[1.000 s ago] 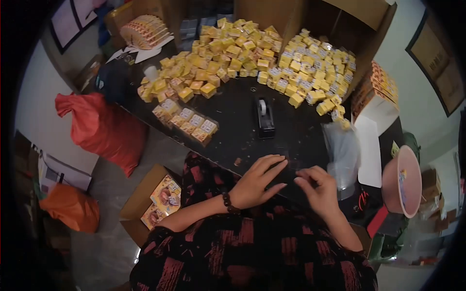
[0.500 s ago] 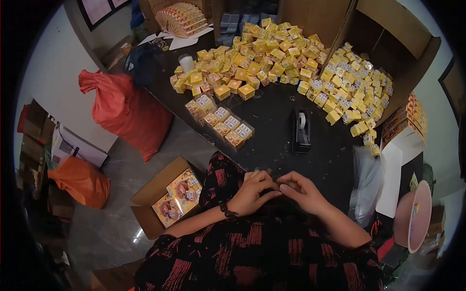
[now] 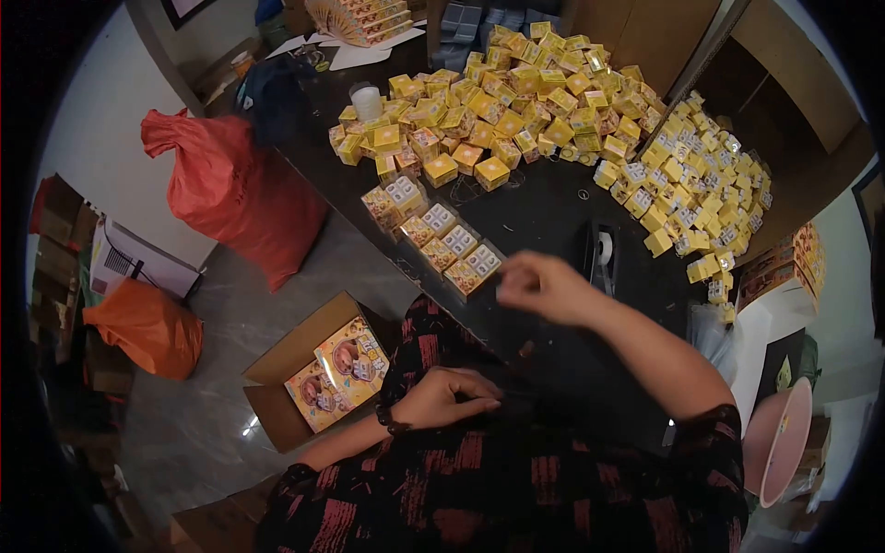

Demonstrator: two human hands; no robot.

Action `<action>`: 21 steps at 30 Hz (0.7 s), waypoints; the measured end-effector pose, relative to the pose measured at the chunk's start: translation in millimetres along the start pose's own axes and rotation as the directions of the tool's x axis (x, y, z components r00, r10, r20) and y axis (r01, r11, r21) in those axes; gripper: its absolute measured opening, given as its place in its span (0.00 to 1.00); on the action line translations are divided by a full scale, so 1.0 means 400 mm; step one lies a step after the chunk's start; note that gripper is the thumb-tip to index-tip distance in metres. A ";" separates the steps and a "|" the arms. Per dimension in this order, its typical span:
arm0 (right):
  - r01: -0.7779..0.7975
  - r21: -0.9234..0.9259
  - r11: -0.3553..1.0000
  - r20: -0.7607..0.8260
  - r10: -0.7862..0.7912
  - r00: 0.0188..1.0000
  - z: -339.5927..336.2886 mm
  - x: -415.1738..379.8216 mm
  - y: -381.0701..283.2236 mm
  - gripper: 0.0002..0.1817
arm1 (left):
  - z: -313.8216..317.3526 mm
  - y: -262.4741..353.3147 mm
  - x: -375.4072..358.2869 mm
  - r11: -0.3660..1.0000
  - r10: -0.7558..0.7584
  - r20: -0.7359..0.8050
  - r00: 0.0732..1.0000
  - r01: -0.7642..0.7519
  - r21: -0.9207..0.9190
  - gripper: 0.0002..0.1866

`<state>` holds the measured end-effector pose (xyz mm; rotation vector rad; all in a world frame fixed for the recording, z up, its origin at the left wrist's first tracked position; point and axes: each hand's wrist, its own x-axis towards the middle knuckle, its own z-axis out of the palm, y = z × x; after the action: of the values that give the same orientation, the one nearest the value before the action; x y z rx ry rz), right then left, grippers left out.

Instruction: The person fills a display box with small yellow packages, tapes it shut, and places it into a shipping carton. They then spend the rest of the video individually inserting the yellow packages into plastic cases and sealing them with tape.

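My left hand rests low at the table's front edge, close to my body. Its thumb and fingers come together, and I cannot make out what, if anything, is between them. Farther forward, over the black table, my right hand is smeared by motion with its fingers bent. It is just right of a row of small yellow boxes with white tops, grouped in clear wrapping. A black tape dispenser with a roll of tape stands beyond my right wrist, partly hidden by it.
Loose yellow boxes are heaped at the back. More spill from a cardboard carton at right. A white cup stands by the heap. An open carton with printed packs, a red sack and a pink basin surround the table.
My hands were together at the table edge and are now apart. The right one has moved forward to the wrapped boxes; the left has drawn slightly back. The view has shifted a little.
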<state>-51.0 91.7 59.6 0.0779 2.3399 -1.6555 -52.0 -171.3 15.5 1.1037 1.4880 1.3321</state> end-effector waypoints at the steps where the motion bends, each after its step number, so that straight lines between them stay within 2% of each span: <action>1: 0.039 -0.224 0.974 -0.315 -0.111 0.943 -0.037 0.095 0.017 0.26 | 0.013 -0.023 -0.009 1.000 -0.003 -0.002 1.000 0.003 -0.002 0.10; 2: -0.018 -0.347 0.938 -0.517 -0.175 0.838 -0.073 0.177 0.010 0.28 | 0.029 -0.046 -0.018 0.975 -0.078 0.069 0.995 0.090 -0.201 0.13; 3: -0.108 -0.445 0.889 -0.602 -0.208 0.771 -0.102 0.266 0.035 0.30 | 0.036 -0.058 -0.023 0.906 -0.133 0.152 0.979 0.182 -0.383 0.17; 4: -0.207 -0.523 0.827 -0.674 -0.252 0.694 -0.116 0.341 0.071 0.32 | 0.035 -0.059 -0.029 0.908 -0.132 0.146 0.980 0.179 -0.380 0.17; 5: -0.201 -0.525 0.827 -0.672 -0.258 0.695 -0.114 0.391 0.092 0.32 | 0.031 -0.057 -0.034 0.893 -0.115 0.135 0.984 0.162 -0.420 0.20; 7: -0.400 -0.403 0.823 -0.743 -0.039 0.669 -0.092 0.443 0.092 0.36 | 0.012 -0.036 -0.046 0.876 -0.102 0.118 0.988 0.146 -0.459 0.23; 8: -0.394 -0.417 0.819 -0.722 -0.036 0.691 -0.097 0.450 0.098 0.35 | -0.009 -0.019 -0.054 0.884 -0.143 0.107 0.984 0.176 -0.433 0.24; 10: -0.220 -0.180 0.959 -0.761 0.006 0.648 -0.094 0.428 0.067 0.34 | -0.062 0.048 -0.076 0.904 -0.204 0.020 0.979 0.196 -0.380 0.25; 11: -0.047 -0.135 0.990 -0.750 -0.072 0.657 -0.084 0.394 0.038 0.31 | -0.087 0.098 -0.089 0.918 -0.224 -0.048 0.973 0.194 -0.347 0.26; 12: 0.097 -0.087 0.992 -0.683 -0.130 0.719 -0.062 0.338 -0.013 0.29 | -0.097 0.144 -0.096 0.954 -0.165 -0.210 0.964 0.103 -0.280 0.30; 13: 0.236 -0.029 0.971 -0.613 -0.203 0.763 -0.038 0.267 -0.068 0.27 | -0.111 0.161 -0.096 0.955 -0.163 -0.218 0.962 0.098 -0.280 0.30; 15: 0.514 0.094 0.852 -0.447 -0.425 0.787 0.045 0.095 -0.122 0.25 | -0.129 0.179 -0.103 0.992 0.124 -0.441 0.889 -0.108 0.061 0.37; 16: 0.472 -0.049 0.880 -0.409 -0.449 0.794 0.083 0.000 -0.161 0.27 | -0.129 0.185 -0.092 0.994 0.112 -0.448 0.887 -0.098 0.055 0.37; 17: 0.422 -0.187 0.887 -0.371 -0.461 0.806 0.116 -0.072 -0.180 0.29 | -0.118 0.191 -0.071 0.976 0.191 -0.483 0.855 -0.110 0.190 0.41; 18: 0.417 -0.172 0.892 -0.373 -0.451 0.811 0.135 -0.103 -0.169 0.29 | -0.103 0.193 -0.055 0.938 0.275 -0.499 0.822 -0.115 0.328 0.45; 20: 0.421 0.162 0.893 -0.338 -0.350 0.873 0.153 -0.155 -0.153 0.36 | -0.065 0.173 -0.027 0.931 0.292 -0.484 0.825 -0.131 0.339 0.48; 21: 0.424 0.157 0.892 -0.352 -0.351 0.868 0.154 -0.175 -0.154 0.36 | -0.051 0.164 -0.012 0.920 0.328 -0.471 0.819 -0.164 0.355 0.51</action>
<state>15.8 20.9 114.7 -0.1040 2.5037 -2.2591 -65.2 -178.0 82.7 1.2163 2.0562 1.7298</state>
